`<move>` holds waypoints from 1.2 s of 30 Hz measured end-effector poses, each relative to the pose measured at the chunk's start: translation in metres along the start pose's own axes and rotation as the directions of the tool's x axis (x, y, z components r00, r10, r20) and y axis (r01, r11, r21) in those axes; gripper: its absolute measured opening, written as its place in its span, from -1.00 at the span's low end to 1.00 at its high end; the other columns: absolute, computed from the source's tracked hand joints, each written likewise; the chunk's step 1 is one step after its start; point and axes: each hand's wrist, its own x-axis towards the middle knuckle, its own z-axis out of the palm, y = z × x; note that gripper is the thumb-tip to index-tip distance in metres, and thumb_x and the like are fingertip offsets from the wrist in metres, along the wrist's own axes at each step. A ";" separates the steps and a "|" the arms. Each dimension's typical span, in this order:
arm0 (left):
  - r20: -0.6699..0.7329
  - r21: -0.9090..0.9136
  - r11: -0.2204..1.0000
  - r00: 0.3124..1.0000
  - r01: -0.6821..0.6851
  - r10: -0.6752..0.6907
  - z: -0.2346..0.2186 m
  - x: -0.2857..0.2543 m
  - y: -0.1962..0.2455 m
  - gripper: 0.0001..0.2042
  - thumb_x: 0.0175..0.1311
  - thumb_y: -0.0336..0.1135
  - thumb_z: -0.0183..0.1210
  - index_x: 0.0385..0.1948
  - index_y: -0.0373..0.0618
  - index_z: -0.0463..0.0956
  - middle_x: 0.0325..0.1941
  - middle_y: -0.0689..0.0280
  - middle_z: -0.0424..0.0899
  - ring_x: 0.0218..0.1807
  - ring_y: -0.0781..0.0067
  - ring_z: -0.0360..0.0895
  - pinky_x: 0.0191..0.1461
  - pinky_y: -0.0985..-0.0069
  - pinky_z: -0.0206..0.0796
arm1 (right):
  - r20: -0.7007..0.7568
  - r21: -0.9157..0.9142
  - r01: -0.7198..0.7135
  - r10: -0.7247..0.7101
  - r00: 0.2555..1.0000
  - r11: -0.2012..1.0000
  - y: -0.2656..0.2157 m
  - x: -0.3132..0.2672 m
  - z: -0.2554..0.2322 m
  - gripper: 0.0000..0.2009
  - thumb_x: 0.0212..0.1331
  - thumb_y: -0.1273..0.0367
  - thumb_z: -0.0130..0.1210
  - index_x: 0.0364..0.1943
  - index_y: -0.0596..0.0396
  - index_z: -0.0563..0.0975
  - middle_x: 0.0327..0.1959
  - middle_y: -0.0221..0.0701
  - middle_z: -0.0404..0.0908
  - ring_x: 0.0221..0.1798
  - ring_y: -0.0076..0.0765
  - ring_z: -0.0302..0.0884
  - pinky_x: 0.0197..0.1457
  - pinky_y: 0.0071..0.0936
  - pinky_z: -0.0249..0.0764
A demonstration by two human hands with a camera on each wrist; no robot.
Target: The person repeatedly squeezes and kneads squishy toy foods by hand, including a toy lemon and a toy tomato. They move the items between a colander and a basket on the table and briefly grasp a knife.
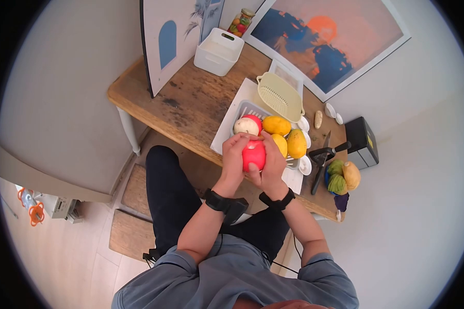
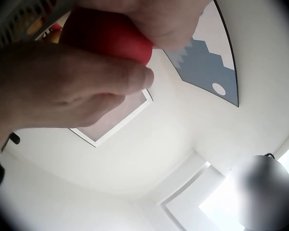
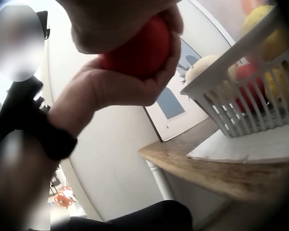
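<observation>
Both hands hold a smooth, round red fruit (image 1: 253, 156) near the front edge of the table. My left hand (image 1: 234, 158) curls round one side, and my right hand (image 1: 272, 164) wraps the other with its thumb low on the fruit. In the right wrist view, the red fruit (image 3: 139, 50) sits between the curved left palm (image 3: 120, 89) and the right hand above it. A grey slatted basket (image 3: 226, 79) stands just beyond the hands, holding a whitish round fruit (image 1: 246, 126), another red fruit and several yellow fruits (image 1: 296, 143).
A white sheet (image 1: 222, 131) lies under the basket. Behind it is a pale yellow colander (image 1: 279, 97). To the right are knives (image 1: 318, 172), small white dishes (image 1: 305, 165), a black box (image 1: 361, 141) and squashes (image 1: 351, 176). A white bin (image 1: 217, 57) stands far left.
</observation>
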 end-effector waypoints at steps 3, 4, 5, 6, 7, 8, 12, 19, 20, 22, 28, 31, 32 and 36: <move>-0.021 -0.127 0.978 0.985 0.167 -0.171 -0.008 0.007 0.005 -0.76 0.33 -0.25 -0.01 -0.22 -0.24 0.52 -0.27 0.21 0.61 -0.24 0.43 0.59 -0.11 0.52 0.47 | 0.077 -0.034 0.214 -0.211 0.974 0.976 0.006 -0.004 -0.001 -0.43 0.06 0.11 0.20 0.05 0.22 0.37 0.11 0.08 0.38 0.01 0.21 0.47 0.03 -0.12 0.46; -0.021 -0.127 0.978 0.985 0.167 -0.171 -0.011 0.008 0.005 -0.76 0.33 -0.25 -0.01 -0.22 -0.24 0.52 -0.27 0.21 0.61 -0.24 0.43 0.59 -0.11 0.52 0.47 | 0.078 -0.034 0.214 -0.211 0.974 0.976 0.008 -0.005 -0.004 -0.43 0.06 0.11 0.20 0.05 0.22 0.37 0.11 0.08 0.38 0.01 0.21 0.47 0.03 -0.12 0.46; -0.002 -0.152 0.960 0.971 0.235 -0.238 -0.014 0.010 0.004 -0.75 0.33 -0.22 0.00 -0.19 -0.22 0.51 -0.25 0.21 0.61 -0.23 0.43 0.59 -0.10 0.51 0.47 | 0.123 -0.018 0.279 -0.275 0.954 0.960 0.011 -0.005 -0.006 -0.41 0.01 0.12 0.24 0.04 0.23 0.36 0.12 0.08 0.36 0.03 0.23 0.45 0.02 -0.11 0.46; 0.020 -0.174 0.937 0.952 0.303 -0.305 -0.014 0.011 0.007 -0.73 0.34 -0.19 0.00 -0.16 -0.20 0.50 -0.23 0.21 0.60 -0.21 0.43 0.59 -0.09 0.50 0.47 | 0.166 0.000 0.342 -0.337 0.927 0.940 0.014 -0.005 -0.009 -0.39 -0.04 0.14 0.29 0.03 0.25 0.36 0.13 0.09 0.34 0.05 0.24 0.43 0.02 -0.09 0.46; 0.021 -0.174 0.936 0.952 0.305 -0.306 -0.013 0.012 0.009 -0.73 0.34 -0.19 0.00 -0.16 -0.20 0.50 -0.23 0.21 0.60 -0.21 0.43 0.59 -0.09 0.50 0.47 | 0.166 -0.001 0.341 -0.336 0.927 0.940 0.018 -0.003 -0.011 -0.39 -0.04 0.14 0.29 0.03 0.25 0.36 0.13 0.09 0.34 0.05 0.24 0.43 0.02 -0.09 0.46; 0.014 -0.153 0.943 0.955 0.296 -0.297 -0.012 0.012 0.011 -0.73 0.35 -0.17 0.00 -0.16 -0.20 0.50 -0.22 0.21 0.60 -0.20 0.43 0.59 -0.09 0.49 0.47 | 0.221 0.000 0.350 -0.341 0.914 0.937 0.023 -0.001 -0.013 -0.35 -0.10 0.15 0.33 0.04 0.25 0.36 0.12 0.06 0.36 0.04 0.20 0.44 0.02 -0.11 0.46; 0.057 0.001 0.985 0.983 0.175 -0.175 -0.004 0.009 0.008 -0.70 0.35 -0.14 0.01 -0.15 -0.21 0.49 -0.22 0.22 0.60 -0.18 0.47 0.58 -0.08 0.51 0.46 | 0.258 -0.012 0.075 -0.069 0.964 0.997 0.017 0.000 -0.018 -0.29 -0.21 0.13 0.40 0.04 0.24 0.38 0.04 -0.06 0.47 0.00 0.04 0.50 0.01 -0.19 0.47; 0.174 0.161 0.985 0.980 0.068 -0.096 0.007 0.001 0.004 -0.66 0.36 -0.04 0.04 -0.20 -0.17 0.50 -0.18 0.33 0.56 -0.15 0.59 0.51 -0.08 0.60 0.39 | 0.049 0.149 -0.175 0.169 0.984 0.973 0.007 0.002 -0.021 -0.34 -0.16 0.10 0.39 0.01 0.25 0.44 -0.16 -0.15 0.60 -0.15 -0.11 0.59 0.00 -0.32 0.48; 0.174 0.163 0.984 0.980 0.065 -0.093 0.006 0.001 0.004 -0.66 0.36 -0.04 0.04 -0.20 -0.17 0.50 -0.18 0.33 0.56 -0.15 0.59 0.51 -0.08 0.60 0.39 | 0.094 0.251 -0.349 0.336 0.937 0.903 0.006 0.005 -0.022 -0.37 -0.12 0.11 0.37 -0.02 0.26 0.46 -0.16 -0.16 0.60 -0.14 -0.16 0.59 0.01 -0.34 0.48; 0.199 0.158 0.984 0.974 0.079 -0.110 0.007 0.001 0.003 -0.63 0.41 -0.11 -0.05 0.05 -0.20 0.38 0.00 0.19 0.52 -0.09 0.41 0.58 0.04 0.47 0.43 | 0.156 0.340 -0.507 0.483 0.861 0.793 0.008 0.011 -0.023 -0.40 -0.09 0.11 0.35 -0.04 0.27 0.47 -0.16 -0.17 0.60 -0.13 -0.21 0.58 0.01 -0.36 0.47; 0.253 0.197 0.964 0.941 0.178 -0.225 0.015 -0.009 0.010 -0.54 0.43 -0.06 -0.10 0.18 -0.24 0.29 0.11 0.05 0.49 -0.03 0.23 0.61 0.10 0.40 0.44 | -0.048 0.268 -0.656 0.689 0.723 0.706 0.060 0.052 -0.027 -0.44 0.07 0.10 0.25 -0.01 0.32 0.48 -0.13 -0.12 0.59 -0.03 -0.24 0.53 0.10 -0.39 0.40; 0.297 0.244 0.954 0.923 0.175 -0.246 0.011 -0.007 0.011 -0.50 0.42 -0.02 -0.10 0.16 -0.30 0.32 0.08 0.04 0.52 -0.06 0.25 0.62 0.07 0.42 0.45 | -0.206 0.191 -0.672 0.699 0.685 0.716 0.091 0.075 -0.026 -0.34 0.09 0.03 0.23 0.08 0.37 0.42 -0.05 -0.05 0.56 0.00 -0.18 0.52 0.13 -0.37 0.39; 0.298 0.248 0.953 0.923 0.172 -0.244 0.011 -0.006 0.013 -0.50 0.42 -0.02 -0.10 0.16 -0.30 0.32 0.08 0.04 0.52 -0.06 0.25 0.62 0.07 0.42 0.45 | -0.208 0.195 -0.670 0.698 0.685 0.716 0.106 0.080 -0.024 -0.34 0.09 0.03 0.23 0.08 0.37 0.42 -0.05 -0.05 0.56 0.00 -0.18 0.52 0.13 -0.37 0.39; 0.292 0.306 0.934 0.915 0.187 -0.279 0.010 -0.006 0.014 -0.51 0.42 -0.01 -0.10 0.00 -0.38 0.44 -0.08 0.04 0.62 -0.10 0.29 0.63 0.03 0.44 0.47 | -0.124 0.137 -0.725 0.738 0.663 0.675 0.183 0.062 -0.014 -0.17 0.07 -0.04 0.21 0.19 0.44 0.27 0.07 0.05 0.47 0.03 -0.14 0.51 0.07 -0.36 0.42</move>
